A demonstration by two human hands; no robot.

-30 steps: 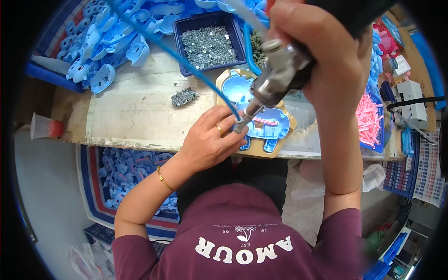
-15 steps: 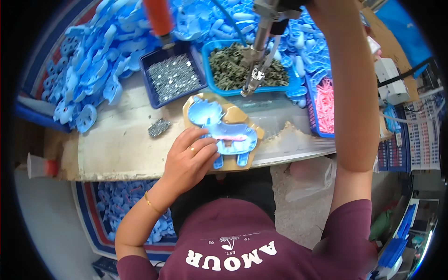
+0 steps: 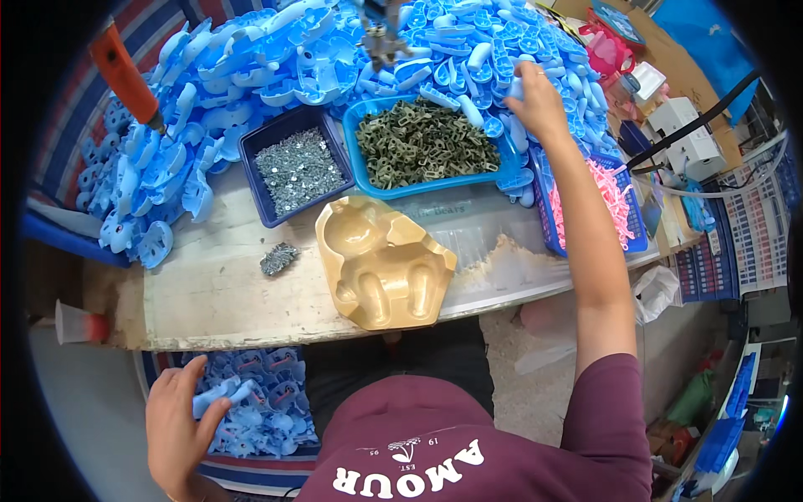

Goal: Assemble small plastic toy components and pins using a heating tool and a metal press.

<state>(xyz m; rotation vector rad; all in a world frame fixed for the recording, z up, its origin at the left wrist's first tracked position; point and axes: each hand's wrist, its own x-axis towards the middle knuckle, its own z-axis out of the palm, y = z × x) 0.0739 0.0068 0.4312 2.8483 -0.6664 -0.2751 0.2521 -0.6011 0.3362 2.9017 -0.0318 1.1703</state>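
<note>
Clamps blue plastic part (image 3: 219, 396) in left hand (image 3: 177, 422), lower-left of tan mould (image 3: 387, 263); looks light, stiff, slick, best pinched mid-length. Touches blue pieces (image 3: 478, 55) with right hand (image 3: 539, 105), upper-right of mould; cannot tell if gripping.

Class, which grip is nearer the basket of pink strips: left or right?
Right. The right grip is beyond the basket, at the pile of blue parts; the left grip is far to its left, off the table's front edge.
</note>
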